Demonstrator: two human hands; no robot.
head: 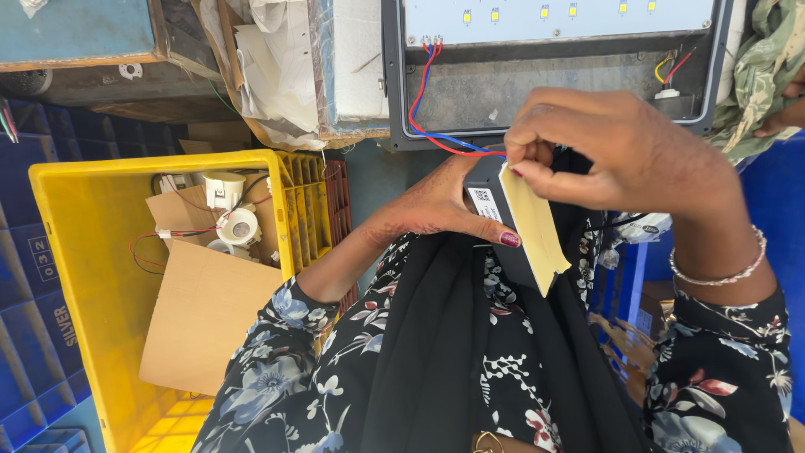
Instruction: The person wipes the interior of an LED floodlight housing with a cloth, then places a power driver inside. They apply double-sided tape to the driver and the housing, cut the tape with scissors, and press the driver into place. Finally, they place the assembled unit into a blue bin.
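Black driver box [490, 197] sits gripped in left hand [436, 210]; right hand [620, 155] pinches its yellowish backing strip [532, 226]; LED panel housing [553, 75] lies beyond; yellow crate [92, 243] of white fittings [231, 222] alongside.

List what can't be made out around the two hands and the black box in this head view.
- Black box: lower body hidden behind the yellow backing strip.
- Left hand: fingers hidden behind the box.
- Right hand: fingertips' pinch point hidden by the knuckles.
- Red and blue wires: ends hidden behind the right hand.

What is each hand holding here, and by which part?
Left hand grips the black box around its body; right hand pinches the top edge of its yellowish backing strip.
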